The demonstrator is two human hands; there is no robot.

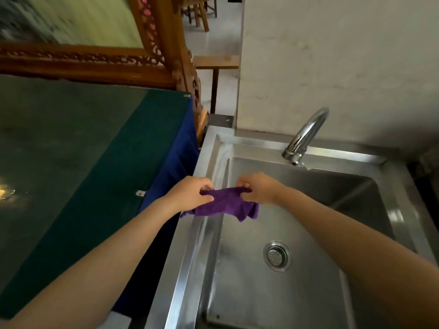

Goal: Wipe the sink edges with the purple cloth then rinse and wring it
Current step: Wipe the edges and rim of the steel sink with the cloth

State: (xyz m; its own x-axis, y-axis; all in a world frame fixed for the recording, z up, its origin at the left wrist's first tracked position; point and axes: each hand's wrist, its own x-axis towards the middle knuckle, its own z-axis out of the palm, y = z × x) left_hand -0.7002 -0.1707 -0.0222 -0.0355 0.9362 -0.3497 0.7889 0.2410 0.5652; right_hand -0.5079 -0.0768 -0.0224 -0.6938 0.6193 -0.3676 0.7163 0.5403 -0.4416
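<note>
The purple cloth (224,204) is stretched between both hands above the left edge of the steel sink (190,252). My left hand (190,194) pinches its left top corner, over the sink's left rim. My right hand (257,188) pinches the right top corner, over the basin. The cloth's lower part hangs loose below my fingers. The chrome tap (305,136) curves over the back rim; no water runs from it.
A round drain strainer (277,255) sits in the basin floor. Left of the sink stands a table with a dark green glass-covered top (71,162) and a blue skirt (175,148). A carved wooden frame (95,62) stands behind it. A pale wall (344,67) backs the sink.
</note>
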